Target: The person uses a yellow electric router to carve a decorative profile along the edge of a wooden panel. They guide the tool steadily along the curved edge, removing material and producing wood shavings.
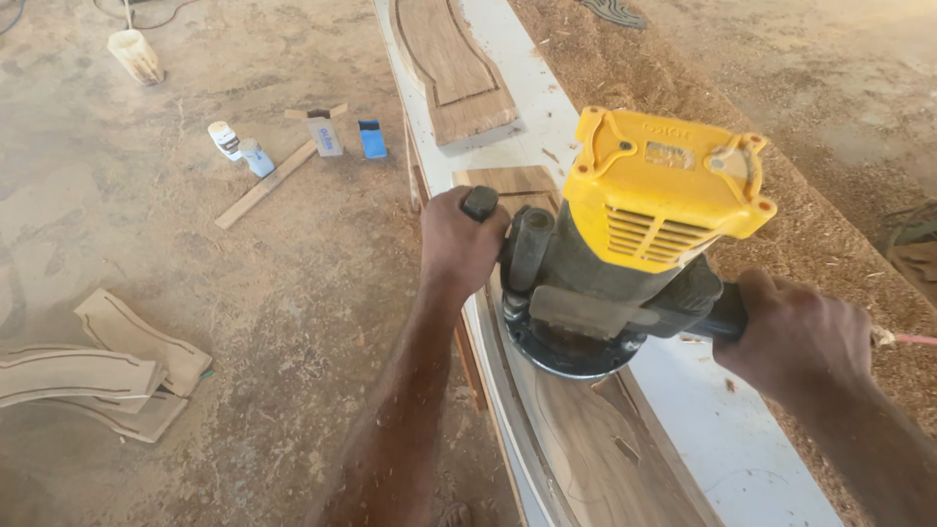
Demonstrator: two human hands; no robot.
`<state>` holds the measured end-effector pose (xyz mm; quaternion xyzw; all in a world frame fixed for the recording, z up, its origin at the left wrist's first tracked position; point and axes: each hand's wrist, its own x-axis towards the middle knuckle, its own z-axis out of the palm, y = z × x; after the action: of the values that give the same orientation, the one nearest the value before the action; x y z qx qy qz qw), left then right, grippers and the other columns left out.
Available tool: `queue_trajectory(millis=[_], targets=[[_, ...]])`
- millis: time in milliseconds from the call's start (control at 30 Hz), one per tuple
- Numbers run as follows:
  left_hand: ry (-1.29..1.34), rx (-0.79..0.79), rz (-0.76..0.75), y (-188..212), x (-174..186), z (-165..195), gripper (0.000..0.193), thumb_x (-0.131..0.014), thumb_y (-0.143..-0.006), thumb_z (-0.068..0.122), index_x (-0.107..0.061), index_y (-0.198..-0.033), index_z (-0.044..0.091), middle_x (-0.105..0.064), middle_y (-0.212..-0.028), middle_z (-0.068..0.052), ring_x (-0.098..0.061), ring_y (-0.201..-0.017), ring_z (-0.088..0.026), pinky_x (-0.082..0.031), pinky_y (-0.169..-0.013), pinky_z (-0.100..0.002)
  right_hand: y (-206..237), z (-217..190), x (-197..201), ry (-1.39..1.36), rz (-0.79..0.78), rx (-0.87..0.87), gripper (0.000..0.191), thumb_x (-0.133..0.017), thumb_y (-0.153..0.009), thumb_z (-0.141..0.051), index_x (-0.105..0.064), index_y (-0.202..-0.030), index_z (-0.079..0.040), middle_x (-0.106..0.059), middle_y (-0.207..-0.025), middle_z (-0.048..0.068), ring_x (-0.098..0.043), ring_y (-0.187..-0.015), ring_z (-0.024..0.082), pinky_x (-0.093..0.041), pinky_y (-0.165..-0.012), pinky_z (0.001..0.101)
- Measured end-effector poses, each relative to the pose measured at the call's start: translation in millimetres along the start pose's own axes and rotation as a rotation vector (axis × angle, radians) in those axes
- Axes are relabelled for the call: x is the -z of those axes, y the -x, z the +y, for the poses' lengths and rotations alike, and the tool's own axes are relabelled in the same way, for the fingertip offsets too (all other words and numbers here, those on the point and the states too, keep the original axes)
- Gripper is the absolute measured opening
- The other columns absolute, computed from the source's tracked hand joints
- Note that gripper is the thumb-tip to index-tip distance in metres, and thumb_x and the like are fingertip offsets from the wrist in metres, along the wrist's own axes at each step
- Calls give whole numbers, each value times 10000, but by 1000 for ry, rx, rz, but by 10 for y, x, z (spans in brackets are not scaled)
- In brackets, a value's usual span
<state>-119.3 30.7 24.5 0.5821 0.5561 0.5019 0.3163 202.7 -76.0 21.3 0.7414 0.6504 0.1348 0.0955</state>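
Two hands clamp router handles — left hand frame-centre, right hand lower right; curved wood panel runs lengthwise beneath.

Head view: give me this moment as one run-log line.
left hand: grips router handle | right hand: grips other handle | yellow router: base on curved wood piece on white bench | floor: cut pieces, sawdust

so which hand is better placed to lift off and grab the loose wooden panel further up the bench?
Left, probably. The left hand grips the yellow-topped router's bench-side handle, nearer the curved grooved wooden panel.
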Motion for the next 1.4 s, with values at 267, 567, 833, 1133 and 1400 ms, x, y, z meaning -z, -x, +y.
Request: queue_trajectory(millis=[267,567,833,1133,1400], targets=[[55,-105,30,-292,-37,-122,192,-676,-755,149,-615,-680,-17,-632,-602,-154,-598,-539,-253,-484,-563,-406,-262,-109,110,17,12,-9,283,-696,-879,-383,-644,-1062,-174,-621,-718,23,-639,-592,170,-566,-488,356],[56,-119,27,-367,15,-135,174,-660,-753,135,-631,-680,-20,-623,-569,-129,-597,-522,-205,-492,-542,-394,-318,-152,137,6,-3,0,318,-705,-870,-371,-650,-1111,-170,-660,-758,25,-652,-612,163,-581,-511,354],[53,-65,6,-319,103,-88,181,-664,-765,129,-612,-673,-17,-630,-582,-105,-616,-537,-177,-519,-548,-375,-290,-207,221,0,-18,3,322,-734,-829,-362,-633,-1050,-150,-681,-732,27,-677,-600,170,-583,-559,373],[42,-69,-15,-320,110,-90,190,-659,-782,122,-608,-661,-15,-618,-575,-88,-575,-537,-161,-496,-537,-374,-261,-199,201,0,8,13,229,-689,-884,-347,-636,-980,-146,-614,-690,18,-631,-504,145,-520,-446,327],[51,-100,-15,-328,48,-120,187,-662,-768,144,-630,-683,-19,-641,-582,-111,-606,-531,-193,-505,-560,-379,-217,-161,153,-33,-6,-9,343,-764,-793,-391,-635,-983,-136,-658,-632,33,-627,-501,167,-508,-463,358]])
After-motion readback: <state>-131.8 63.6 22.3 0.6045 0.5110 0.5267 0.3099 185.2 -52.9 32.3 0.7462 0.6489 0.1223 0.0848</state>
